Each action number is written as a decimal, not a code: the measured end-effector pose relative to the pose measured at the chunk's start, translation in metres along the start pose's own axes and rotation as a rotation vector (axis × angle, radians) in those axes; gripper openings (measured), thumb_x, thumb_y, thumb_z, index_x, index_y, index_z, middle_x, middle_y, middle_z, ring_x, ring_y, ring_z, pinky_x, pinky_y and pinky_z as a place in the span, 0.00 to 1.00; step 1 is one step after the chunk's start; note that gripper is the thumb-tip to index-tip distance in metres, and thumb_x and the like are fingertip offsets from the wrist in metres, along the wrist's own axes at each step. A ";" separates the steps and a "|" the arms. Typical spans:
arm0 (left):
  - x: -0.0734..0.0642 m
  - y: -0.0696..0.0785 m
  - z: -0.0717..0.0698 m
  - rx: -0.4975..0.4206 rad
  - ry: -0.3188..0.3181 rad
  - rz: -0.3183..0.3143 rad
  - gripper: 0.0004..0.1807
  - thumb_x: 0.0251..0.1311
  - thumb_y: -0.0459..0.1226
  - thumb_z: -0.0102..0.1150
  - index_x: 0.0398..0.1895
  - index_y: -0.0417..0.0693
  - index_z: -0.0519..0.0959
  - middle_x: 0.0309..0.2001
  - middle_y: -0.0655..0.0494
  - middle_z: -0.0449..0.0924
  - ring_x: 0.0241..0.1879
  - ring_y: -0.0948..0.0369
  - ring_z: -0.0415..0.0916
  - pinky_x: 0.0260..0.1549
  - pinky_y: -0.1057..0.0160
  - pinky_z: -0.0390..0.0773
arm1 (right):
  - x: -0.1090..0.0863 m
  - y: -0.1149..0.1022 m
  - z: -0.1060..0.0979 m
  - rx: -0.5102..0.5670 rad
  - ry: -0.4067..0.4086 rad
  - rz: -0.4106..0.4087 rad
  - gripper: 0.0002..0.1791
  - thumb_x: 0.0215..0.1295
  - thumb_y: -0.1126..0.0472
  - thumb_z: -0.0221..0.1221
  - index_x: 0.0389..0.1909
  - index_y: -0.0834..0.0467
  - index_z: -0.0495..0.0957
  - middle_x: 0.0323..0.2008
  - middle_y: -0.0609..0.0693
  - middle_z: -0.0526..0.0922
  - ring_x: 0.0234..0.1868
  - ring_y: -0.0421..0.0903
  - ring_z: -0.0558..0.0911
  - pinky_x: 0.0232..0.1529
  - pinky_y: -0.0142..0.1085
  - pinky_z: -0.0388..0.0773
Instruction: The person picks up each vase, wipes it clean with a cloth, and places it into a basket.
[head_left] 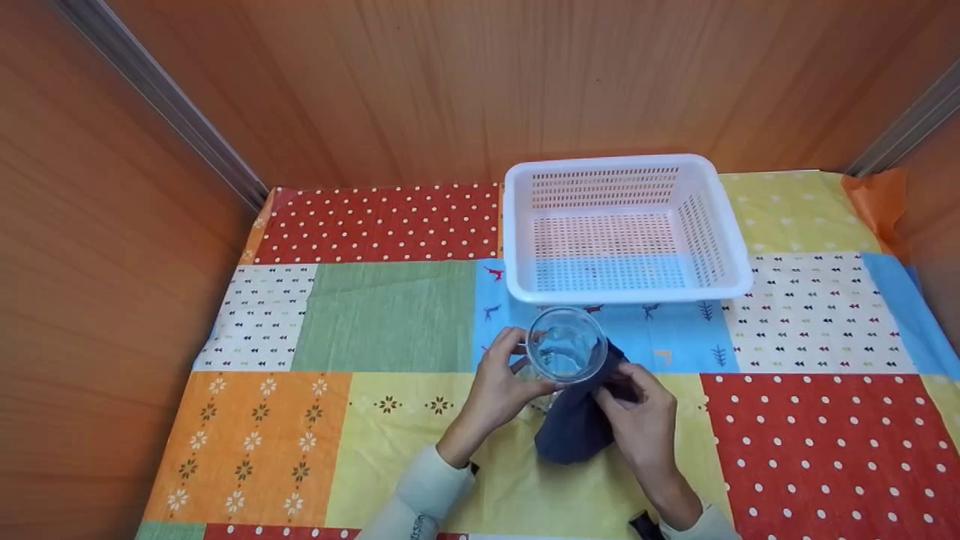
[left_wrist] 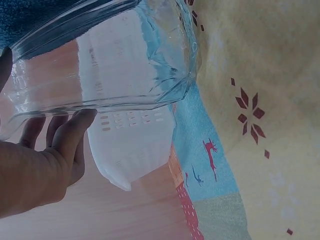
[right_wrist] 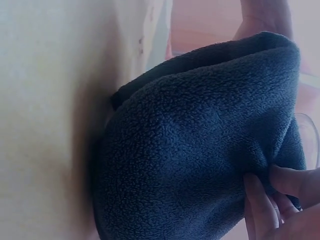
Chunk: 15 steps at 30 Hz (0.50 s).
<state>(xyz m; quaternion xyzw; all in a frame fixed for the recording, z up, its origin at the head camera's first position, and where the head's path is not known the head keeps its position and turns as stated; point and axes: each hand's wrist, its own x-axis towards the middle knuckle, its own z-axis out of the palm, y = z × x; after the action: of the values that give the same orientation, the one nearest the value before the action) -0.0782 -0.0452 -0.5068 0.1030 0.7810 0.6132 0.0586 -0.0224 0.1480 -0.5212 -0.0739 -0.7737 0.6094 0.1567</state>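
A clear glass cup (head_left: 566, 345) is held by my left hand (head_left: 501, 384) near the middle of the table, its round rim facing up toward the head camera. In the left wrist view, thumb and fingers spread round the thick, clear wall of the cup (left_wrist: 125, 65). My right hand (head_left: 645, 420) pinches a dark blue-grey cloth (head_left: 571, 433) that lies along the cup's right side and droops below it. Up close in the right wrist view, the cloth (right_wrist: 175, 145) looks fluffy and folded over, with right fingertips (right_wrist: 255, 187) gathering it.
Just beyond the cup stands a white plastic basket (head_left: 630, 295) with slotted walls. A patchwork tablecloth (head_left: 397, 315) covers the table. Wood-grain panels (head_left: 450, 90) rise at the back and both sides.
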 end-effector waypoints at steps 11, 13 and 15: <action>-0.001 -0.002 -0.001 -0.001 -0.015 -0.002 0.29 0.49 0.32 0.84 0.55 0.43 0.79 0.56 0.42 0.77 0.55 0.45 0.77 0.61 0.42 0.81 | -0.003 0.022 -0.002 -0.154 -0.057 -0.002 0.11 0.57 0.79 0.70 0.36 0.63 0.84 0.36 0.55 0.88 0.40 0.49 0.86 0.41 0.27 0.83; -0.001 -0.001 -0.001 0.001 -0.015 -0.006 0.29 0.49 0.32 0.84 0.55 0.43 0.79 0.56 0.42 0.77 0.55 0.45 0.77 0.62 0.42 0.81 | -0.002 0.024 -0.003 -0.191 -0.064 -0.025 0.12 0.55 0.79 0.71 0.33 0.62 0.82 0.35 0.53 0.86 0.40 0.49 0.85 0.40 0.29 0.83; -0.001 -0.001 -0.001 -0.001 -0.016 -0.006 0.29 0.49 0.32 0.83 0.54 0.43 0.79 0.56 0.41 0.77 0.55 0.46 0.77 0.62 0.42 0.81 | -0.002 0.026 -0.003 -0.212 -0.067 -0.039 0.12 0.54 0.79 0.71 0.31 0.61 0.82 0.33 0.51 0.85 0.39 0.48 0.84 0.39 0.30 0.82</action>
<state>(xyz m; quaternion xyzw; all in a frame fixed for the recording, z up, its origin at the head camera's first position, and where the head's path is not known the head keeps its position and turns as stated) -0.0772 -0.0469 -0.5072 0.1055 0.7806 0.6125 0.0665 -0.0212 0.1565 -0.5459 -0.0545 -0.8401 0.5230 0.1336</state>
